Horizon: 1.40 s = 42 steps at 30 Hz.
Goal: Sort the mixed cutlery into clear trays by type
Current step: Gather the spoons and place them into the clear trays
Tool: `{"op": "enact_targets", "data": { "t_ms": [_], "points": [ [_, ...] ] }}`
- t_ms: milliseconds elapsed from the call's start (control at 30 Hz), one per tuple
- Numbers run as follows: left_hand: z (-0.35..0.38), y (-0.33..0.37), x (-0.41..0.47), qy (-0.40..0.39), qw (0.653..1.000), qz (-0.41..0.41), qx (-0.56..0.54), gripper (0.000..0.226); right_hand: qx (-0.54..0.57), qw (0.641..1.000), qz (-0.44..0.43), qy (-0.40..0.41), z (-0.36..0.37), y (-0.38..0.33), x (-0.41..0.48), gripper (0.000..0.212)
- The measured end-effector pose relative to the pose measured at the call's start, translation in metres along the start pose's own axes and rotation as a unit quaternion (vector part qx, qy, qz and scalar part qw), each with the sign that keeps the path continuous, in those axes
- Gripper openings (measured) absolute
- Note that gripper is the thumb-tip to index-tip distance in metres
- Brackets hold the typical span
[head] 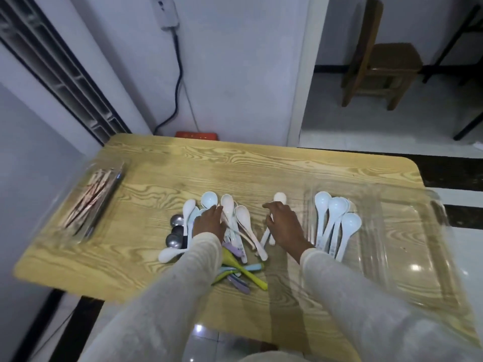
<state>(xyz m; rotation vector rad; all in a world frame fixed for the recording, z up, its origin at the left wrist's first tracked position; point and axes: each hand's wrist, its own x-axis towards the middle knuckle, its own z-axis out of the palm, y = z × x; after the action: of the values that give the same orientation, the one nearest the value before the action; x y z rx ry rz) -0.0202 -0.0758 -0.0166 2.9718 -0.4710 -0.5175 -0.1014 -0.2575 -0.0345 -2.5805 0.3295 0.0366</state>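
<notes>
A mixed pile of cutlery (235, 231) lies mid-table: white soup spoons, metal spoons (175, 232) and coloured plastic ones (243, 273). My left hand (209, 222) rests on the pile with its fingers over white spoon handles. My right hand (283, 226) hovers over a white spoon (279, 197) that lies apart from the pile; its fingers are curled, and whether they grip the spoon is hidden. A clear tray (407, 246) on the right holds several white spoons (335, 220). A clear tray (86, 202) at the left holds chopsticks.
The wooden table (209, 165) stands against a white wall with a black cable. A red object (196, 135) sits behind the far edge. A wooden stool (381, 71) stands in the room at the back right. Bare table shows behind the pile.
</notes>
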Motion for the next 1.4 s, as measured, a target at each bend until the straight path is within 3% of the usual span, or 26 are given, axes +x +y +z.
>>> {"op": "enact_targets", "data": {
  "t_ms": [400, 600, 733, 1000, 1300, 1400],
  "points": [
    [0.003, -0.093, 0.008, 0.019, 0.999, -0.033, -0.029, 0.049, -0.066, 0.993, -0.055, -0.076, 0.079, -0.089, 0.027, 0.028],
    [0.002, -0.093, 0.026, 0.014, 0.999, -0.023, -0.023, 0.045, -0.202, 0.978, 0.029, -0.053, 0.093, -0.111, 0.044, 0.021],
    [0.002, -0.087, 0.039, -0.001, 1.000, 0.001, -0.009, 0.040, -0.224, 0.970, 0.077, -0.054, 0.102, -0.114, 0.050, 0.018],
    [0.003, -0.085, 0.051, -0.016, 1.000, 0.010, -0.012, 0.039, -0.162, 0.977, 0.136, -0.019, 0.096, -0.104, 0.057, 0.018],
    [0.013, -0.049, 0.041, -0.032, 0.999, 0.021, -0.036, 0.036, 0.024, 0.986, 0.143, 0.085, 0.068, -0.078, 0.050, 0.010],
    [0.019, -0.029, 0.037, -0.060, 0.997, 0.000, -0.049, 0.036, 0.059, 0.980, 0.174, 0.080, 0.056, -0.067, 0.047, 0.014]
  ]
}}
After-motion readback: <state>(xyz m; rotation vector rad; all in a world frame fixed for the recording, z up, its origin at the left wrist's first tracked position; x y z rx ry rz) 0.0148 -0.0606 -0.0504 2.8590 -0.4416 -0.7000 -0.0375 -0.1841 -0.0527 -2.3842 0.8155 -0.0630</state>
